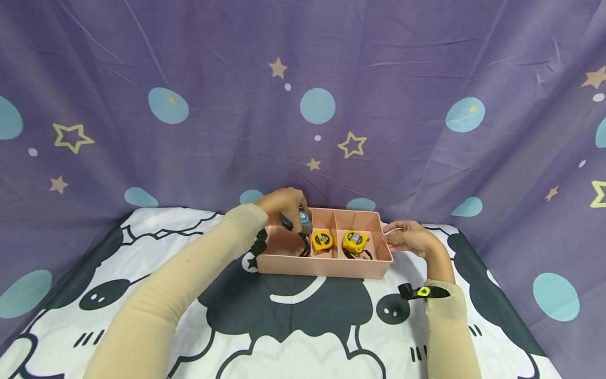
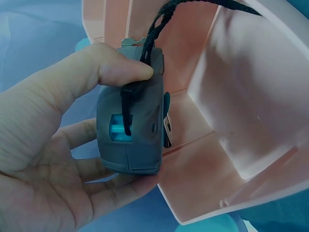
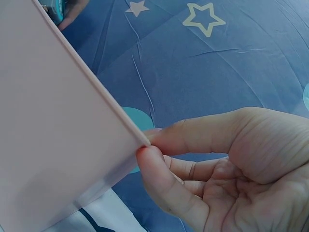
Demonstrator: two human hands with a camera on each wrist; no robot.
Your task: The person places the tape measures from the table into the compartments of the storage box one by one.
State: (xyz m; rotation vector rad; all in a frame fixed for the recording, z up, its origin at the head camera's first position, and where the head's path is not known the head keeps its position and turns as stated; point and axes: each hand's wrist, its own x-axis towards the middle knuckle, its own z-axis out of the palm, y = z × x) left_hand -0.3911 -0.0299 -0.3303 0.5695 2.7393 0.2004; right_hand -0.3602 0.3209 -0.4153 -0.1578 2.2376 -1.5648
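Observation:
A pink divided box (image 1: 326,267) stands on the cloth in front of me. Over its left part, my left hand (image 1: 285,202) grips a grey tape measure (image 2: 130,150) with a blue detail and a black wrist cord (image 2: 157,24); the thumb lies on its edge in the left wrist view. One yellow tape measure (image 1: 322,240) lies in the middle compartment, another yellow tape measure (image 1: 355,241) with a black cord in the right one. At the box's right end, my right hand (image 1: 413,238) pinches the rim between thumb and finger, as the right wrist view shows.
A white and dark grey cartoon-print cloth (image 1: 303,352) covers the surface under the box. Close behind the box hangs a purple curtain (image 1: 227,142) with stars and blue spots. A black strap (image 1: 424,292) sits on my right wrist.

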